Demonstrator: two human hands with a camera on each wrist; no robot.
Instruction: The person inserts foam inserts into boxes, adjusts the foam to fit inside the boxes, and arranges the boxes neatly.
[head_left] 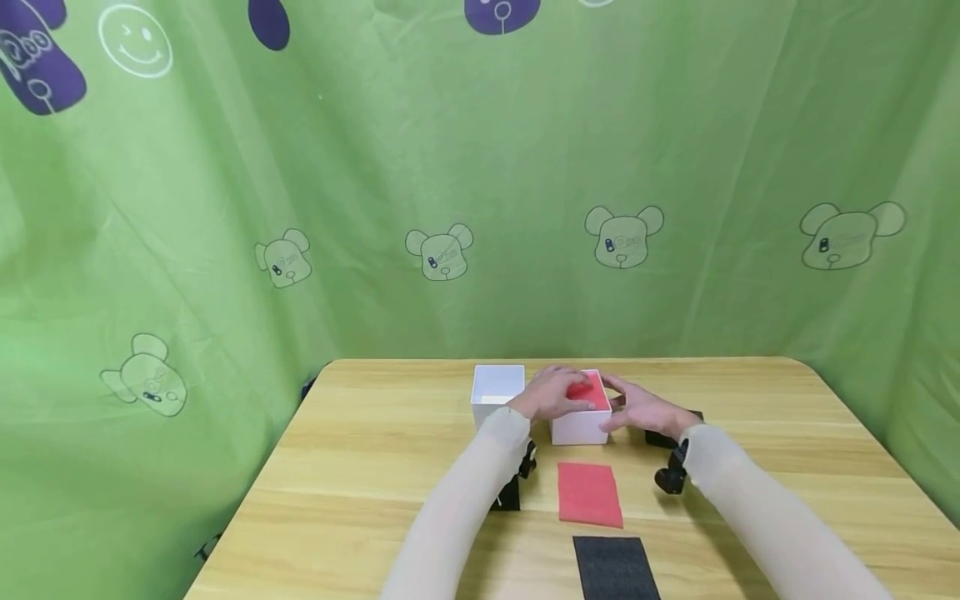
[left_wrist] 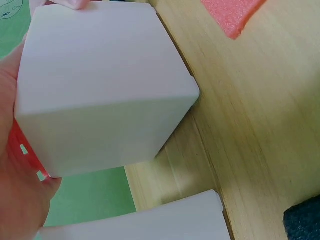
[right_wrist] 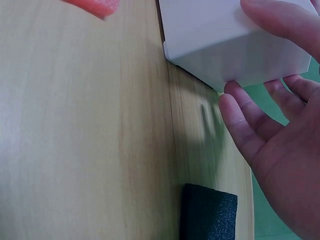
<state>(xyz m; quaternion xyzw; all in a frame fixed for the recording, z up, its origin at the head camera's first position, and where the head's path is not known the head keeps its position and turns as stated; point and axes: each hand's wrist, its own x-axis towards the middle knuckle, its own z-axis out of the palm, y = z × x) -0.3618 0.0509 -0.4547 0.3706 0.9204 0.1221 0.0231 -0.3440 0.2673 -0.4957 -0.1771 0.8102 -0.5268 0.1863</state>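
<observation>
A white open-topped box (head_left: pixel 581 427) stands near the table's far edge with a red foam piece (head_left: pixel 597 392) inside it. My left hand (head_left: pixel 553 393) lies over the opening, its fingers touching the red foam. My right hand (head_left: pixel 641 407) holds the box from the right, with the thumb on the front face (right_wrist: pixel 280 17) and the fingers along the side. Seen from the left wrist, the red piece (left_wrist: pixel 31 156) shows small gaps at the rim, partly hidden by the left palm.
A second white box (head_left: pixel 498 377) stands to the left with a pale piece inside. Nearer lie a red foam sheet (head_left: pixel 588 493) and a dark foam sheet (head_left: pixel 615 567). Black foam pieces lie below the left wrist (head_left: pixel 510 497) and beside the right wrist (right_wrist: pixel 207 212). A green curtain (head_left: pixel 525 283) hangs behind.
</observation>
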